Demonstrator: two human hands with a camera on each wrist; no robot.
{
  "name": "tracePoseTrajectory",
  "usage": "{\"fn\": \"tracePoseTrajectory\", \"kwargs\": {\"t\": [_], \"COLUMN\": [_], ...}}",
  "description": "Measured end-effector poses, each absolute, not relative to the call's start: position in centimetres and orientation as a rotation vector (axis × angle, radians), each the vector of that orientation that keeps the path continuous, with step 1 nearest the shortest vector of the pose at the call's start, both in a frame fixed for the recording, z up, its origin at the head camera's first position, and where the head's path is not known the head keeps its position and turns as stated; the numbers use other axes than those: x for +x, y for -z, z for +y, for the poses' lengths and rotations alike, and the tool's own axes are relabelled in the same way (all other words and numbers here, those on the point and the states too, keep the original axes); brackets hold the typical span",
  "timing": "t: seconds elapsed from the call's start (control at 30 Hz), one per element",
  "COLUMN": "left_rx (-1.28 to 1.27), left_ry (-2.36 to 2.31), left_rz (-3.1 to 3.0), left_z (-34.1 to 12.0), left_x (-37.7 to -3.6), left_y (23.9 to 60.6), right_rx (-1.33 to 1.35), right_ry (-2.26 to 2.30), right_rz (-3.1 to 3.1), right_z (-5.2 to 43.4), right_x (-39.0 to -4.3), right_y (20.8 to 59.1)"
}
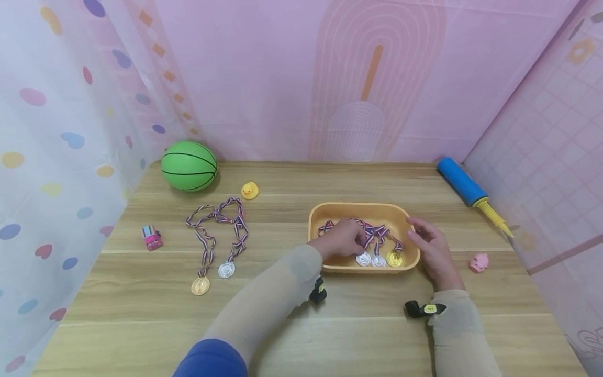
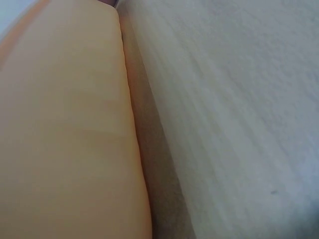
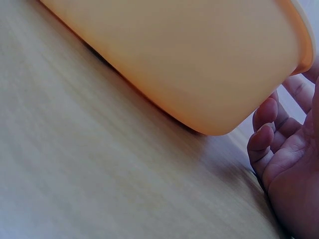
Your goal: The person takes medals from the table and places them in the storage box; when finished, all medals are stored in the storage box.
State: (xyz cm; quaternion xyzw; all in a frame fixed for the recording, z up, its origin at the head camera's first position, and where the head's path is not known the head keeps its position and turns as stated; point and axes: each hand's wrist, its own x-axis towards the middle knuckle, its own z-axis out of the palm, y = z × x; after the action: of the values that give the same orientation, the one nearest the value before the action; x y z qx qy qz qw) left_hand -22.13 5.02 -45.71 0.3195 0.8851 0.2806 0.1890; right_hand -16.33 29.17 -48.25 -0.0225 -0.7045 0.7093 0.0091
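An orange plastic tub (image 1: 325, 268) stands on the table with several ribboned medals inside. My left hand (image 1: 344, 238) reaches in over the tub's near left side, fingers curled down at the ribbon of a silver medal (image 1: 363, 259); the fingertips are partly hidden. To its right lie another silver medal (image 1: 378, 261) and a gold medal (image 1: 394, 259). At the tub's right end my right hand (image 1: 433, 251) holds the rim, thumb and a finger over the edge. Bent fingers (image 3: 262, 137) show outside the wall in the right wrist view. The left wrist view shows the tub's outer wall (image 2: 75, 119), no hand.
Left on the table (image 1: 367, 345) lie a gold medal (image 1: 200, 286) and a silver medal (image 1: 226, 269) with tangled ribbons. Around them are a green ball (image 1: 189, 166), yellow duck (image 1: 249, 190) and small pink toy (image 1: 152, 238). A blue pump (image 1: 461, 181) and pink pig (image 1: 479, 263) lie right.
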Motion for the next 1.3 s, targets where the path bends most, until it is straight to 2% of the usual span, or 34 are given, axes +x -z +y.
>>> {"fn": "tracePoseTrajectory", "kwargs": {"t": [0.5, 0.8, 1.1, 1.3], "left_rx": [0.785, 0.696, 0.601, 0.600], "left_ry": [-0.966, -1.156, -1.376, -1.450], "left_rz": [2.463, 2.438, 2.462, 2.540], "left_z": [4.2, 1.9, -2.3, -7.2], "left_x": [-22.3, -22.4, -21.9, -20.9], "left_y": [45.2, 42.4, 40.0, 38.7], "right_rx": [-0.083, -0.103, -0.123, -0.114], "right_ry": [-2.201, -2.171, -2.180, -2.198], "right_rz": [-2.219, -2.257, -2.261, -2.229], "right_z": [29.2, 29.1, 29.1, 29.0], "right_x": [-16.4, -16.4, -16.4, -16.4], "right_y": [48.3, 48.2, 48.1, 48.1]}}
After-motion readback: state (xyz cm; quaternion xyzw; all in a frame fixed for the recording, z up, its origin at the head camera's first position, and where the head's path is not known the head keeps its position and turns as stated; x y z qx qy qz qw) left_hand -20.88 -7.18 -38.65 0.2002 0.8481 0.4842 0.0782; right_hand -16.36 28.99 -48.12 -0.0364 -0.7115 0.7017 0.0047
